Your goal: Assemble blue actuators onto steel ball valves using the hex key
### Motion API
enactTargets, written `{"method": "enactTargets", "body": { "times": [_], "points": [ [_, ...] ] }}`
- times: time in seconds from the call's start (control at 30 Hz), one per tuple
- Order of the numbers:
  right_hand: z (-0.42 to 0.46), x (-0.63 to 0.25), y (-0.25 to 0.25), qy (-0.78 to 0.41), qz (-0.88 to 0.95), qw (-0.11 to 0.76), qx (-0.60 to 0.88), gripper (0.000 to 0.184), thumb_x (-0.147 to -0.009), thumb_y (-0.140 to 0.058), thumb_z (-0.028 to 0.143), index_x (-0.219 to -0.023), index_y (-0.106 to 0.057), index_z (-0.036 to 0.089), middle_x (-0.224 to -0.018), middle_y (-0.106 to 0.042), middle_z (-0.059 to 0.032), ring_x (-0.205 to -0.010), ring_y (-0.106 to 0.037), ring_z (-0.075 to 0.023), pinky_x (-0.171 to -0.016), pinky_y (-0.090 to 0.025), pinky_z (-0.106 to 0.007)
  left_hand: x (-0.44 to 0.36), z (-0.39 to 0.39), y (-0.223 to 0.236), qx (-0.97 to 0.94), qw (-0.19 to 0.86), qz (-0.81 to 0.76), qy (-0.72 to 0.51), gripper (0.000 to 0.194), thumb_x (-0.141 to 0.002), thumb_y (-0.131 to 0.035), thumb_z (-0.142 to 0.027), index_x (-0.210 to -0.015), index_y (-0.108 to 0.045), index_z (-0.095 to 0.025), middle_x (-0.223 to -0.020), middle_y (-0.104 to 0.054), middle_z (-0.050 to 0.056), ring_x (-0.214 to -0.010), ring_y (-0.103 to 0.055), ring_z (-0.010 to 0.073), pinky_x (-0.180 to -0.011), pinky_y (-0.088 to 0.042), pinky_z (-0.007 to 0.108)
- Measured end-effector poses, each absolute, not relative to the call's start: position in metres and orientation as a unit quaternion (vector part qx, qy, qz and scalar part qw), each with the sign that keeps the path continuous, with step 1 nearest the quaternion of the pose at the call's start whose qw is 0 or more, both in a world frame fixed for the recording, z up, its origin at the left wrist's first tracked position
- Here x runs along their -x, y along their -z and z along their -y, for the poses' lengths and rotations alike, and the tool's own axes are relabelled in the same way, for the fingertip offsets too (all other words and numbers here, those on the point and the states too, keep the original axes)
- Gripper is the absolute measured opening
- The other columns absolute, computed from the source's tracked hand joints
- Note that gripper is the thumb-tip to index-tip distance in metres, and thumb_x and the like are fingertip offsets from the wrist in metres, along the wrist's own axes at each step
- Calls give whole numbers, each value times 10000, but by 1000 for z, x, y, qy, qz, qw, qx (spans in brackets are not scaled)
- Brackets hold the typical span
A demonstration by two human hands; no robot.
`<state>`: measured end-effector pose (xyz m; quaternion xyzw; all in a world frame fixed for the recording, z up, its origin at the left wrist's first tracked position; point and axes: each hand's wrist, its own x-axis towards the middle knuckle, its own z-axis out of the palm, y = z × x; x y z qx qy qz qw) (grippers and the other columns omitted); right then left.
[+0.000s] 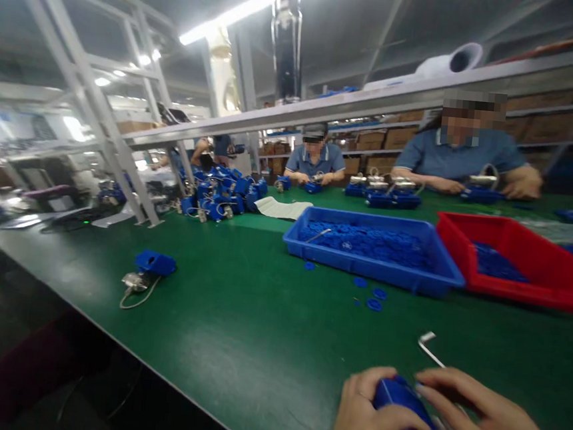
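A blue plastic housing (412, 413) with a silvery metal part along its right side is in front of me at the bottom right. My left hand (366, 419) wraps round its left side, thumb across the top face. On the other side, my right hand (494, 420) is closed against the housing and its metal part, fingertips at the upper edge. The housing's lower end runs out of the picture. Just beyond my right hand, a bent silver hex key (430, 348) lies on the green tabletop (237, 318).
A blue tray (372, 269) of blue discs stands beside a red bin (525, 289) with blue parts. Loose discs (373, 304) lie before the tray. One blue unit with a cable (156, 262) sits at left, a pile of units (223, 193) behind. Two co-workers (316, 159) sit opposite under a shelf.
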<state>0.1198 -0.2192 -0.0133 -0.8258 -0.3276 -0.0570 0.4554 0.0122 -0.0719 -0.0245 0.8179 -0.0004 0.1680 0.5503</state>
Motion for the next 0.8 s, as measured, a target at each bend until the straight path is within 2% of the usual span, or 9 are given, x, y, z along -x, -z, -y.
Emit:
{"method": "enactTargets", "body": {
  "times": [0.1, 0.2, 0.27, 0.4, 0.57, 0.67, 0.8],
  "points": [
    [210, -104, -19, 6, 329, 485, 810, 302, -830, -598, 508, -823, -709, 227, -840, -684, -45, -781, -653, -205, -721, -557, -267, 4, 55, 13, -830, 525, 94, -162, 853, -354, -932, -310, -1134, -588, -313, -1379, -360, 70, -1283, -373, 358, -1061, -354, 517],
    [202, -97, -28, 5, 347, 512, 786, 239, -869, -585, 416, -811, -706, 218, -837, -670, -48, -792, -638, -186, -705, -538, -252, 4, 52, 18, -837, 511, 106, -167, 1112, -340, -922, -207, -1312, -392, -314, -1401, -314, 108, -1291, -362, 376, -1058, -336, 578],
    [202, -96, -27, 13, 363, 527, 769, 197, -876, -588, 360, -814, -706, 216, -831, -661, -46, -785, -630, -172, -693, -528, -241, 3, 55, 22, -839, 501, 109, -179, 1197, -354, -914, -195, -1364, -288, -342, -1413, -295, 111, -1297, -353, 386, -1056, -317, 613],
    [207, -95, -27, -17, 387, 549, 741, 171, -875, -601, 312, -801, -713, 207, -828, -639, -46, -794, -618, -155, -735, -514, -241, 4, 57, 24, -846, 487, 113, -187, 1218, -366, -906, -182, -1366, -243, -391, -1407, -302, 102, -1276, -378, 396, -1015, -349, 640],
    [214, -97, -34, -112, 383, 557, 728, 256, -863, -621, 398, -784, -732, 181, -906, -615, -81, -869, -608, -186, -783, -508, -284, 7, 55, 20, -853, 479, 106, -177, 1169, -399, -895, -203, -1361, -257, -386, -1410, -309, 90, -1281, -376, 384, -1029, -347, 616],
    [214, -100, -33, -156, 358, 573, 720, 309, -876, -590, 453, -877, -731, 178, -930, -611, -90, -886, -591, -199, -809, -499, -319, 7, 55, 17, -857, 478, 95, -165, 1157, -405, -894, -202, -1352, -261, -399, -1415, -296, 81, -1287, -369, 381, -1036, -346, 609],
    [209, -103, -26, -196, 278, 624, 703, 468, -813, -632, 561, -1077, -656, 176, -1101, -575, -113, -988, -564, -233, -822, -508, -351, 6, 56, 15, -860, 471, 102, -168, 1216, -374, -888, -152, -1351, -218, -424, -1406, -279, 86, -1269, -381, 398, -1008, -352, 650]
  ]
}}
